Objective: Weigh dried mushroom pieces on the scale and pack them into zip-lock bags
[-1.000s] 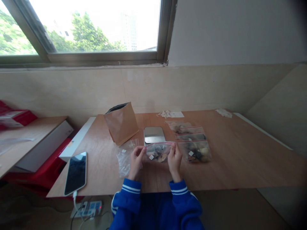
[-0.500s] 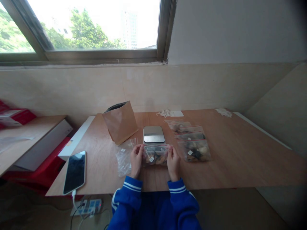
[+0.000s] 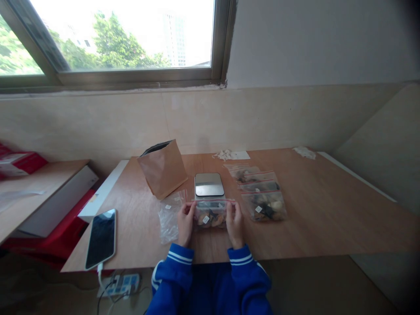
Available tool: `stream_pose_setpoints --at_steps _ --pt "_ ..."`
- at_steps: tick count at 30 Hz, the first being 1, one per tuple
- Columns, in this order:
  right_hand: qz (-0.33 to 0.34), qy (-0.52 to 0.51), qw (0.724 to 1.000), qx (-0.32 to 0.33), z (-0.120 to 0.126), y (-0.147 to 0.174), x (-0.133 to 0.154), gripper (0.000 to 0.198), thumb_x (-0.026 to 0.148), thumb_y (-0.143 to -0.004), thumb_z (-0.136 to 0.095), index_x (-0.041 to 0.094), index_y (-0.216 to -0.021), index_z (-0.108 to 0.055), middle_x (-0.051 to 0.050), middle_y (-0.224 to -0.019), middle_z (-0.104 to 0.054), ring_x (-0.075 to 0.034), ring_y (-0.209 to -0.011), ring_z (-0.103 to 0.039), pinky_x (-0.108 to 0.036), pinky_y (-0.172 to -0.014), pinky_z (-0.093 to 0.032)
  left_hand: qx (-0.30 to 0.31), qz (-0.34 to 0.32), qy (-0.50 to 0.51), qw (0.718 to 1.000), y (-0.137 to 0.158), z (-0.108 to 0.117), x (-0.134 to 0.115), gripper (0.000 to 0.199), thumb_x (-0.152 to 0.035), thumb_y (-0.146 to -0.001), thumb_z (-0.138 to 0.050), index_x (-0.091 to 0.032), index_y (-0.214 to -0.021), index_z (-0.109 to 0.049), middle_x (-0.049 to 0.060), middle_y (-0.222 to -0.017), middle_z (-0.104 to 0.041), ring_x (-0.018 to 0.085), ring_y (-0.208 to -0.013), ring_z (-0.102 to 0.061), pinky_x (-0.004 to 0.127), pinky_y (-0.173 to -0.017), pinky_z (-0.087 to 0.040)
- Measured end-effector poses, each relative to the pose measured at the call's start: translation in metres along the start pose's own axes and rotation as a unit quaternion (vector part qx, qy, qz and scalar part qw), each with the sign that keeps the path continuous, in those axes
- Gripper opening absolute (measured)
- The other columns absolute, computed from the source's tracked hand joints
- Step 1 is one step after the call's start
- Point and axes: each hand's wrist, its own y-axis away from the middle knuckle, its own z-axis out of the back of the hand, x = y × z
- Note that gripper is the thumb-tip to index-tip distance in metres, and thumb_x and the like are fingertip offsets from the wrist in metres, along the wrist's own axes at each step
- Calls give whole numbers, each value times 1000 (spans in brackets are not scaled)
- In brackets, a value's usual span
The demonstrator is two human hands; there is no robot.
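Between my hands is a clear zip bag with a red seal line, a small white label and brown and dark dried pieces inside. My left hand pinches its upper left corner. With fingers closed, my right hand grips the top edge near the right corner. Just beyond the bag sits a digital scale with a shiny metal plate. To the right, several filled zip bags overlap in a row. Empty clear bags lie beside my left hand.
A brown paper bag stands open at the back left. A phone with a charging cable lies at the left edge. White scraps and a white card rest by the wall, with a crumpled white tissue farther right.
My right hand has shifted slightly left along the bag's top edge, away from the corner. My left hand keeps its pinch. The view has moved a little.
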Motion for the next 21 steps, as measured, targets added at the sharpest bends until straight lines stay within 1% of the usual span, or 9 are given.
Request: stream_pose_setpoints --at_steps 6,10,16,21 --pt "-10 -22 999 -42 -1 -1 -5 44 61 -88 -47 18 -97 -55 -8 -86 -67 -23 -81 -64 -36 -75 -50 -5 -36 -42 998 0 4 4 43 -57 -81 -61 -14 -86 -68 -3 -53 -53 10 -45 -48 21 -43 -38" --pt "-9 -27 998 -60 -2 -2 -9 45 60 -88 -47 17 -98 -57 -11 -92 -67 -23 -85 -64 -36 -78 -51 -29 -43 -66 996 1 6 6 43 -56 -81 -61 -15 -90 -69 -1 -62 -60 11 -49 -53 21 -44 -40" --pt "-2 -35 998 -55 0 -2 -9 44 58 -92 -42 18 -98 -59 -10 -84 -69 -23 -80 -66 -36 -75 -52 -25 -49 -69 996 2 6 7 46 -57 -84 -57 -15 -96 -69 2 -67 -64 13 -55 -58 22 -49 -44" --pt "11 -49 997 -60 -1 -2 -13 41 55 -91 -46 17 -97 -60 -11 -85 -70 -23 -80 -67 -36 -75 -54 -29 -65 -98 993 2 5 4 45 -58 -85 -54 -16 -95 -67 3 -72 -67 14 -58 -59 25 -53 -47"
